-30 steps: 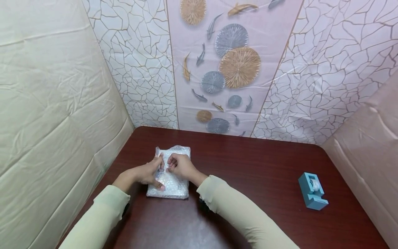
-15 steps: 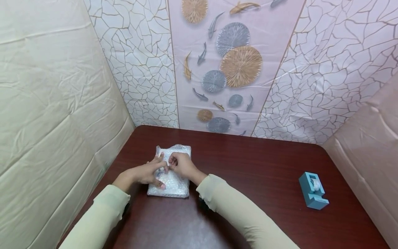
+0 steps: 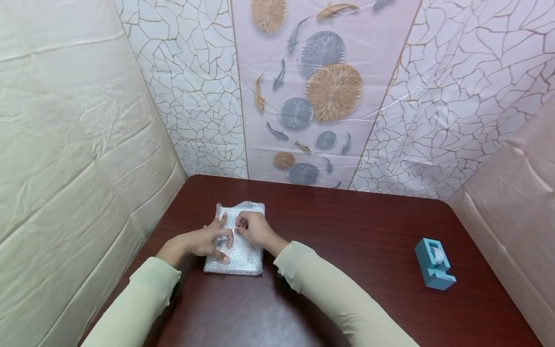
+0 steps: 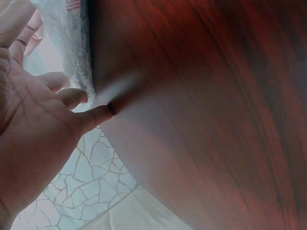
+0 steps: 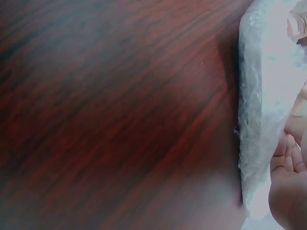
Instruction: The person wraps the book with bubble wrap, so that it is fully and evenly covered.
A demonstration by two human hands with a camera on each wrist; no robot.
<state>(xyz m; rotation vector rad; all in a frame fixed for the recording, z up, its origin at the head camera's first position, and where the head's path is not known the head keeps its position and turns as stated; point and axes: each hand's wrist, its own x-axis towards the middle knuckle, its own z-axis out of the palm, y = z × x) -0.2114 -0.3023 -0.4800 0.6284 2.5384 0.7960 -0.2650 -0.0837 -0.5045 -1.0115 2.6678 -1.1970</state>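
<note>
A flat rectangular package in clear bubble wrap [image 3: 244, 262] lies on the table, left of centre in the head view. My left hand [image 3: 201, 241] rests over its left side with fingers spread and thumb on the wrap. In the left wrist view, that hand's little finger [image 4: 98, 116] reaches past the package edge to the table. Over the package's upper right part, my right hand [image 3: 259, 231] has curled fingers, with thumb and forefinger pinching at the bubble wrap. The exact bit held is too small to see. The right wrist view shows the package's wrapped side [image 5: 250, 96] beside the hand.
A blue tape dispenser [image 3: 429, 272] with a roll of clear tape [image 3: 438, 255] stands at the right of the dark red-brown table [image 3: 338, 236]. A patterned wall hanging [image 3: 321, 96] rises behind the table, with padded cream panels [image 3: 86, 168] at the sides.
My left forefinger has bent and shifted right across the package. The right hand has moved up very slightly, its fingers still curled. The package stays in place.
</note>
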